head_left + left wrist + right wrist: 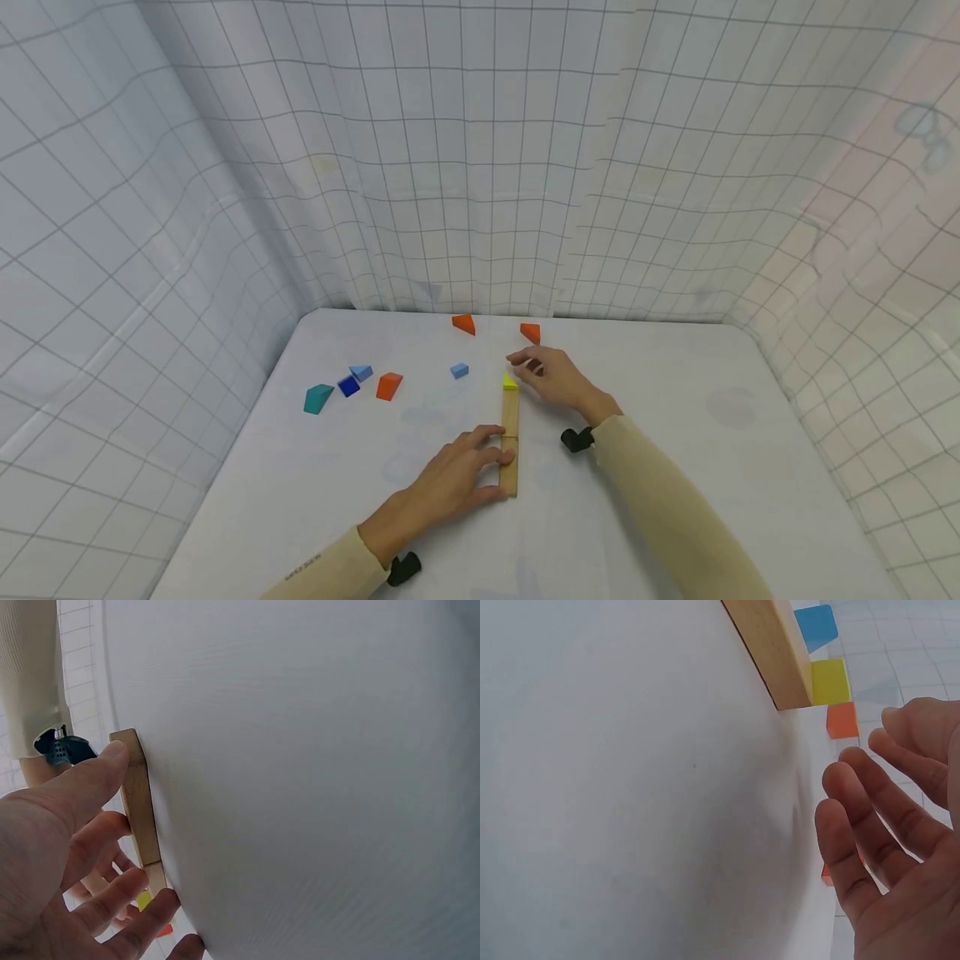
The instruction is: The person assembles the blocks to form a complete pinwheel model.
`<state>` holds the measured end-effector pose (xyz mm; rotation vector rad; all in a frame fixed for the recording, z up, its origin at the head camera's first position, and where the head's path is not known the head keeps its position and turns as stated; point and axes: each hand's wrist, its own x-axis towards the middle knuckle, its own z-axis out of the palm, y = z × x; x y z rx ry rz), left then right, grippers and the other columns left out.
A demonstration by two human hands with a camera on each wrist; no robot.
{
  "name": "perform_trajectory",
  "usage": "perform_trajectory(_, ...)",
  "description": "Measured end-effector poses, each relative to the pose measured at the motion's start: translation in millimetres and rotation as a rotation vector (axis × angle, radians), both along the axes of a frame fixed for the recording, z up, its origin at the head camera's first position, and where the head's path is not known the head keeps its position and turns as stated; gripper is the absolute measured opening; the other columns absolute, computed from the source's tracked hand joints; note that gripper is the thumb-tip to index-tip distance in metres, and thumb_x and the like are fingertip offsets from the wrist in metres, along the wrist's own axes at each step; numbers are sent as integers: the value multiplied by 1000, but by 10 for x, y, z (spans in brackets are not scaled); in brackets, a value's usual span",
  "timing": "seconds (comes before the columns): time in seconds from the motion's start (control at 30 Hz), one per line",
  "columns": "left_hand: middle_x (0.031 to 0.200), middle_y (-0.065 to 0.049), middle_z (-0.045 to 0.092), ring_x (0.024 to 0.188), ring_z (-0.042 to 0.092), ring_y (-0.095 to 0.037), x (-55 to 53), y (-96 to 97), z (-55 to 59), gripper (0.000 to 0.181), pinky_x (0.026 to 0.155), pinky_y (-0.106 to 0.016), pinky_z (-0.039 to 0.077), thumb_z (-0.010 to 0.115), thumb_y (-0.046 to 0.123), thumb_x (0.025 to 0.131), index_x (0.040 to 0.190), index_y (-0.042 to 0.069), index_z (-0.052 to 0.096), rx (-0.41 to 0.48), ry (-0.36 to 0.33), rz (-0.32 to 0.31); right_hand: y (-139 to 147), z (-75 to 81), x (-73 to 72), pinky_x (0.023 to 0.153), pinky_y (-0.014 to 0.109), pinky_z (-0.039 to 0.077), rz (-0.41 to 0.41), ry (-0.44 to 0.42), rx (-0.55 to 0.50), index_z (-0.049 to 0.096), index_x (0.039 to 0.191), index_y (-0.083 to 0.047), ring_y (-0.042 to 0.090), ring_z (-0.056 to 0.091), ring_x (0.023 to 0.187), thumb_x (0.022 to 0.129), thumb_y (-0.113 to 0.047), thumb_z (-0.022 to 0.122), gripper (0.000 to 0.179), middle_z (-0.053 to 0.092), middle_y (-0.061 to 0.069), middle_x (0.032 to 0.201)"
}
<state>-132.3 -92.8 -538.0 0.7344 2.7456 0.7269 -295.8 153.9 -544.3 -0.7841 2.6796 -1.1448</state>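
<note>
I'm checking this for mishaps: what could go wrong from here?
The left hand touches the two pale, rectangular wooden bars lying end to end; a push might part them. The right hand hovers close to the small, angular yellow block at the bars' far end and could knock it out of place.

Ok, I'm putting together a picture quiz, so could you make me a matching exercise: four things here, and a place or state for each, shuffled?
1. left grip
2. yellow block
3. teal block
4. right grip

A. farthest left of all the blocks in the head view
B. resting on the wooden blocks
C. empty, beside the yellow block
D. at the far end of the wooden blocks

Pairs: 1-B, 2-D, 3-A, 4-C
</note>
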Motion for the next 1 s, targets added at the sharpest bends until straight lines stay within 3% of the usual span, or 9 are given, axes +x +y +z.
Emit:
perform_trajectory(0.17,174,-7,59,151,66,-37,-2,-2,0,58,115,-64,62,98,41,97,150,26,81,-4,-11,5,44,9,-68,106,49,67,-19,65,-23,77,148,-7,29,78,120,118,-19,69,33,79,12,145)
perform_trajectory(0.4,175,-5,57,152,65,-35,-6,3,-8,60,118,-64,61,97,42,98,153,28,79,-8,-24,13,96,49,-167,99,46,69,-60,157,-38,78,146,-2,30,77,112,115,-12,72,32,77,16,128)
perform_trajectory(0.53,174,-5,58,151,66,-36,-16,-1,-21,59,117,-64,61,97,42,98,152,27,80,-9,-9,9,111,59,-243,99,51,70,-72,188,-64,78,144,1,34,76,113,113,-9,75,33,77,19,128)
perform_trajectory(0.63,174,-6,58,151,66,-36,-22,-2,-27,59,116,-64,62,97,42,98,152,26,80,-11,1,6,149,3,-324,97,51,70,-63,214,-99,79,141,2,37,76,112,112,-12,77,32,75,23,131)
perform_trajectory(0.77,174,-5,58,153,65,-35,-27,-2,-38,59,118,-63,62,97,43,98,152,28,80,-19,-2,8,261,-293,-567,90,40,69,-59,271,-140,80,137,-4,31,78,107,114,-28,78,33,73,18,130)
perform_trajectory(0.8,174,-5,58,153,65,-35,-28,-1,-39,59,118,-63,62,97,43,98,152,28,80,-22,-4,9,265,-288,-557,90,38,69,-58,279,-143,80,136,-5,30,78,107,114,-31,78,34,73,17,131)
perform_trajectory(0.87,174,-5,58,154,65,-35,-29,2,-43,59,118,-63,62,97,44,98,152,28,80,-24,-7,11,289,-386,-633,88,36,68,-86,271,-141,79,137,-5,30,78,107,113,-32,79,36,71,17,132)
perform_trajectory(1.0,175,-4,58,154,65,-34,-27,9,-45,59,118,-62,62,96,46,98,152,29,80,-29,-8,11,239,-239,-530,90,44,69,-142,207,-126,76,143,1,38,77,112,110,-20,81,39,66,26,139)
